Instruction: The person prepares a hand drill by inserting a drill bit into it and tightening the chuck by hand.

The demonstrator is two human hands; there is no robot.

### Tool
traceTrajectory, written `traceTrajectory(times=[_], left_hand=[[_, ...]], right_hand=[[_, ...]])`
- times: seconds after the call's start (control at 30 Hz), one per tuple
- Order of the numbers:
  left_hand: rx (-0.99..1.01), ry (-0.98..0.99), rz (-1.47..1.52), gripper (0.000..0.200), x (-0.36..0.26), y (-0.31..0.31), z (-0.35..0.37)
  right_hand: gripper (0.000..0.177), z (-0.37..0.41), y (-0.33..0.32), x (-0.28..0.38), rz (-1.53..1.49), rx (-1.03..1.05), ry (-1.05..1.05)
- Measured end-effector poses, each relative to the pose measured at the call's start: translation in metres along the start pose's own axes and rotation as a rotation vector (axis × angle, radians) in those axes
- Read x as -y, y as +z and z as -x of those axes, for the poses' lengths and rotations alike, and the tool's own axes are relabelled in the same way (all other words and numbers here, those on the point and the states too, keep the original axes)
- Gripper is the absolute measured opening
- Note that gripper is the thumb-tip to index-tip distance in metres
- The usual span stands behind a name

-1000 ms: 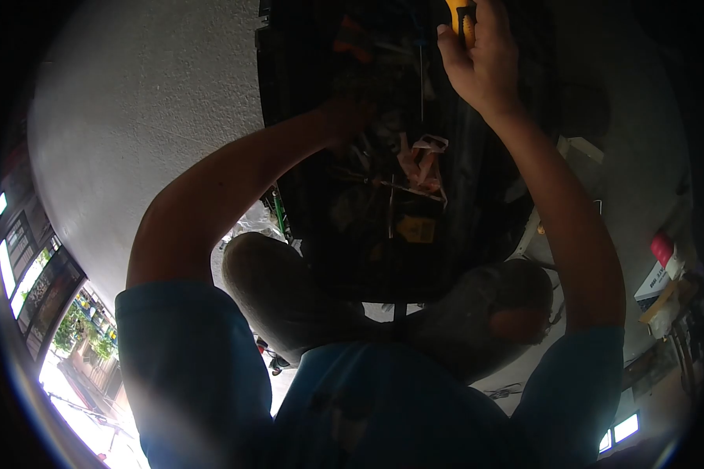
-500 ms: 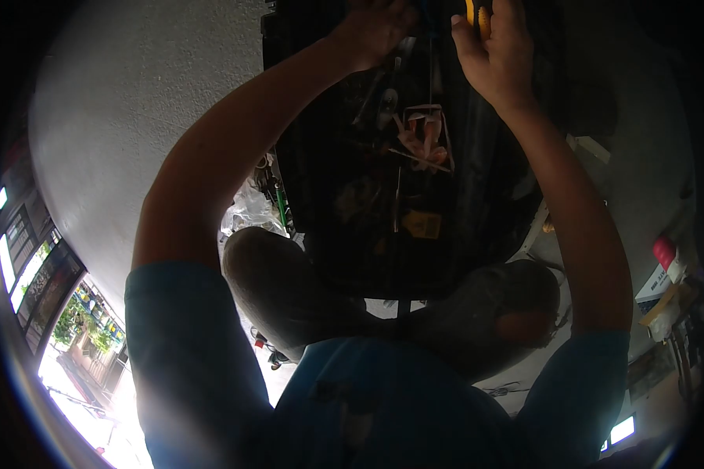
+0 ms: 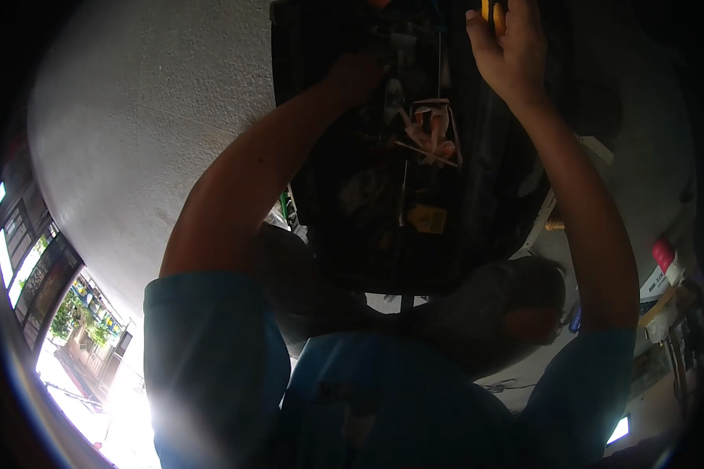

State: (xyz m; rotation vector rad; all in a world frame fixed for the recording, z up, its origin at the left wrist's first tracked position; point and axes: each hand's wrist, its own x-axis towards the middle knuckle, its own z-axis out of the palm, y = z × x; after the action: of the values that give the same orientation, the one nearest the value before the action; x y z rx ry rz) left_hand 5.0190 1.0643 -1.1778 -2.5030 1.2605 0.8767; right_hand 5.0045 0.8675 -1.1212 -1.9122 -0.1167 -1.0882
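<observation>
My right hand (image 3: 512,51) is at the top of the view, closed around a yellow-handled tool (image 3: 498,16) whose far end is cut off by the frame. My left hand (image 3: 361,76) reaches down into a large dark case (image 3: 289,70); deep shadow hides its fingers and anything in them. Right of and below that hand, a pinkish crumpled item (image 3: 432,133) lies in the case. A thin rod or cord (image 3: 440,62) runs upward from it. Nearer my legs is a yellow piece (image 3: 427,219) beside a thin shiny strip (image 3: 403,191).
My crossed legs (image 3: 493,301) are against the near edge of the case. A pale textured surface (image 3: 149,102) spreads on the left. At the far right are a pink-red object (image 3: 663,252) and assorted items. Something green (image 3: 285,207) shows by the case's left side.
My left hand has moved down and slightly left, deeper into the dark case. My right hand, still around the yellow-handled tool, sits slightly further right in view.
</observation>
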Motion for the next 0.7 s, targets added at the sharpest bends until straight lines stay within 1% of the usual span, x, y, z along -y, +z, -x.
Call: traceTrajectory(times=[0.03,0.17,0.2,0.23,0.27,0.3,0.37,0.4,0.43,0.47,0.53,0.57,0.63,0.7], left_hand=[[-0.051,0.023,-0.067,0.019,0.001,-0.004,-0.003],[-0.035,-0.016,-0.110,0.018,0.001,0.000,-0.023],[-0.077,0.003,-0.083,0.017,0.006,0.001,-0.026],[-0.114,0.024,-0.056,0.017,0.009,0.004,-0.028],[-0.109,0.026,-0.057,0.017,0.006,0.000,-0.024],[-0.111,0.059,-0.043,0.017,0.003,-0.003,-0.018],[-0.110,0.090,-0.033,0.017,-0.003,-0.003,-0.012],[-0.045,0.042,0.052,0.017,-0.009,0.001,-0.011],[0.018,-0.008,0.138,0.017,-0.011,0.004,-0.010],[0.014,-0.010,0.138,0.017,-0.011,0.000,-0.009],[0.077,0.050,0.087,0.017,-0.011,-0.009,-0.007],[0.079,0.052,0.089,0.017,-0.010,-0.001,-0.006],[-0.015,0.146,0.003,0.016,-0.008,0.015,0.001],[-0.014,0.105,0.020,0.014,-0.012,0.018,0.010]], right_hand=[[0.045,0.000,-0.003,-0.001,0.109,0.070,-0.024],[0.042,-0.015,-0.024,0.006,0.561,0.356,-0.130],[0.042,-0.024,-0.025,0.011,0.562,0.355,-0.132],[0.042,-0.032,-0.025,0.016,0.477,0.373,-0.121],[0.041,-0.035,-0.025,0.019,0.391,0.391,-0.107],[0.041,-0.030,-0.026,0.016,0.388,0.390,-0.102],[0.044,-0.016,-0.027,0.008,0.596,0.308,-0.240],[0.044,-0.013,-0.027,0.006,0.593,0.306,-0.240],[0.047,-0.010,-0.027,0.004,0.671,0.297,-0.290],[0.049,-0.013,-0.026,0.007,0.750,0.287,-0.342],[0.049,-0.022,-0.028,0.011,0.712,0.289,-0.327],[0.049,-0.023,-0.027,0.011,0.658,0.295,-0.297],[0.049,-0.024,-0.025,0.013,0.541,0.309,-0.230],[0.049,-0.027,-0.024,0.015,0.420,0.324,-0.164]])
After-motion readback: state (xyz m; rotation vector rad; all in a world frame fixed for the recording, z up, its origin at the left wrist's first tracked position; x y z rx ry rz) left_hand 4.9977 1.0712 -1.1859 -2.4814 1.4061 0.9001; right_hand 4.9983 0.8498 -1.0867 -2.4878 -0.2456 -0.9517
